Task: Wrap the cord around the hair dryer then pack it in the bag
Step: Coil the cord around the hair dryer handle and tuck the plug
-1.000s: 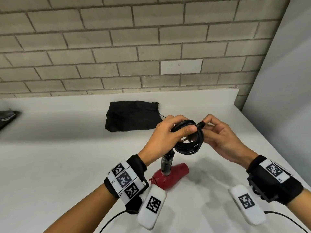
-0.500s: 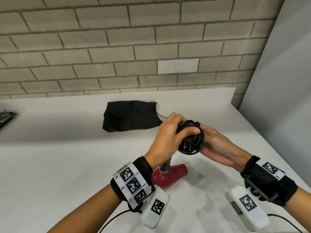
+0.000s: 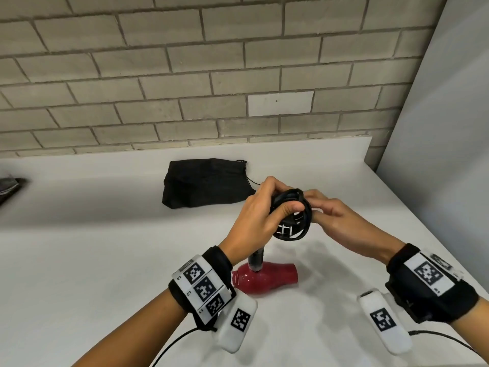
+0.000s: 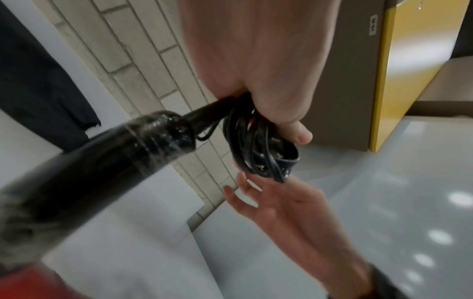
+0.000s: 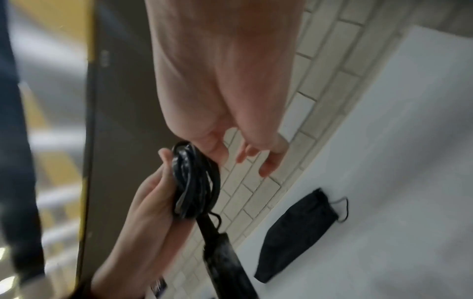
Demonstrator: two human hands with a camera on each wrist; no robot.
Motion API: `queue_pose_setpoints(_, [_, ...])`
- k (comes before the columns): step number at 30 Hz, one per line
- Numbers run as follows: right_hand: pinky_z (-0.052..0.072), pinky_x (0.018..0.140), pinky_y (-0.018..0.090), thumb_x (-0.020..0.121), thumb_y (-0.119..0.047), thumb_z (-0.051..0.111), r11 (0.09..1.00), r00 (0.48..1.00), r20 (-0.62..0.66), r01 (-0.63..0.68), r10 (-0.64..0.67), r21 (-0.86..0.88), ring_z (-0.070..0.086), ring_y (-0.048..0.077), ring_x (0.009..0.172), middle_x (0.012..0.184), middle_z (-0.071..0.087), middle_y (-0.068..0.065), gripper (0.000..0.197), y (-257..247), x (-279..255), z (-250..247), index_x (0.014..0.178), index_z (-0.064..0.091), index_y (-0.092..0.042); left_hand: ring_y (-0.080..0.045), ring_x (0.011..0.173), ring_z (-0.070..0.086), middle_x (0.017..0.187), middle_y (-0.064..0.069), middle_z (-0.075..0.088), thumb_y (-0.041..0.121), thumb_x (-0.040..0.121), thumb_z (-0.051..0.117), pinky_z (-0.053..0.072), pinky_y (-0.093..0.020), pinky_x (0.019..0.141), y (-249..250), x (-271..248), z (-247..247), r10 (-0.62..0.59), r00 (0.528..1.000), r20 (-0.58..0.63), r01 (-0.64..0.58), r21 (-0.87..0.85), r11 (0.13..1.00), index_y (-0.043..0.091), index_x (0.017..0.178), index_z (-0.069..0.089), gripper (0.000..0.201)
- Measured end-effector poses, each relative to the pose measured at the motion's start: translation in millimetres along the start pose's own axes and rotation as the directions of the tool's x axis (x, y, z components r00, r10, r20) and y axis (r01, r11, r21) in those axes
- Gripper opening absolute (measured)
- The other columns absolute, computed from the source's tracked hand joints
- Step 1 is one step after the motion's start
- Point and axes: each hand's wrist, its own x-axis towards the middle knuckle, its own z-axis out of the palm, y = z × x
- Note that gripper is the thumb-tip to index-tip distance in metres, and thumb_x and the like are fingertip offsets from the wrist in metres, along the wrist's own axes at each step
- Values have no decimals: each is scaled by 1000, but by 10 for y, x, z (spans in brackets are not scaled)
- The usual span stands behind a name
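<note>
The red hair dryer [image 3: 265, 278] hangs just above the white counter [image 3: 105, 247], its black handle [image 3: 255, 260] pointing up. My left hand [image 3: 280, 197] grips the black cord [image 3: 291, 221], bundled into a coil at the top of the handle, thumb across the loops. In the left wrist view the coil [image 4: 258, 145] sits under my thumb, and my right hand [image 4: 245, 186] lies below it with straight fingers. In the head view, my right hand [image 3: 315, 205] is on the coil's right side, its fingertips at the loops. The black drawstring bag [image 3: 203, 182] lies flat behind my hands.
A brick wall [image 3: 211, 75] backs the counter and a grey panel [image 3: 444, 154] closes off the right side. A dark object [image 3: 8, 185] lies at the far left edge. The bag [image 5: 297, 228] also shows in the right wrist view, near the wall.
My right hand pinched the cord's end a second ago and tucked it into the coil; now its fingers are straight beside the loops. My left hand has kept its grip.
</note>
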Motion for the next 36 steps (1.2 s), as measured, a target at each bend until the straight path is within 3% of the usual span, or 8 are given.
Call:
queue_pose_setpoints(4, [47,87,21,92,-10,53,960,942,-296,77,-159,-269,58,7,98,111,53,-2,32,33,-108,5,113,63,-31,-2,69,64,82,2,65,23,91,61,46,-12,61,-19,32,-29,-27,999,-47,25,-42,999,5,97,46,24])
queue_pose_setpoints(8, [50,86,19,84,-31,67,954,947,-208,199,-246,-224,63,13,98,112,63,-5,40,-9,-219,165,122,54,-23,-5,65,58,78,-1,61,23,92,58,42,-12,58,-25,61,-39,-26,999,-24,26,-21,999,6,96,44,23])
queue_pose_setpoints(14, [51,84,23,84,-21,69,946,946,-218,178,-240,-269,64,11,96,108,65,-8,33,-9,-153,225,111,50,-21,-9,65,55,78,-6,62,29,91,60,46,-21,60,-56,58,-41,-38,999,-13,38,-7,999,7,93,44,27])
queue_pose_setpoints(19, [48,83,18,87,-34,63,883,963,-105,179,-247,-433,61,9,97,106,63,-9,31,-29,-173,222,107,41,-25,-16,69,63,79,-3,64,31,89,61,52,-32,65,-20,51,-98,-73,997,30,73,-22,997,7,96,43,31])
queue_pose_setpoints(23, [44,87,23,89,-36,59,829,962,-77,185,-263,-527,55,10,101,109,57,-2,33,6,-170,222,110,36,-28,-13,65,62,76,-2,64,34,89,60,52,-25,58,11,93,-139,-97,991,91,96,16,995,11,96,41,30])
queue_pose_setpoints(29, [52,86,31,85,6,61,983,988,-85,142,-133,119,60,26,107,114,61,14,32,-32,-119,144,100,40,-12,-17,61,59,69,4,60,36,90,58,50,-30,56,3,65,-79,-39,997,72,31,110,994,11,100,42,32])
queue_pose_setpoints(33, [50,89,35,83,3,58,990,984,-109,142,-141,-3,59,25,105,114,59,11,34,46,-107,160,101,37,-17,-24,61,60,72,-8,63,47,89,53,50,-36,55,-24,39,-19,42,996,82,-62,264,962,14,101,40,37])
queue_pose_setpoints(36, [50,92,34,82,-3,60,973,975,-114,174,-192,-154,56,16,107,113,52,1,36,36,-68,140,102,37,-23,-11,51,52,65,0,60,39,89,59,42,-21,48,5,45,-2,-3,995,104,-14,157,987,12,100,40,35])
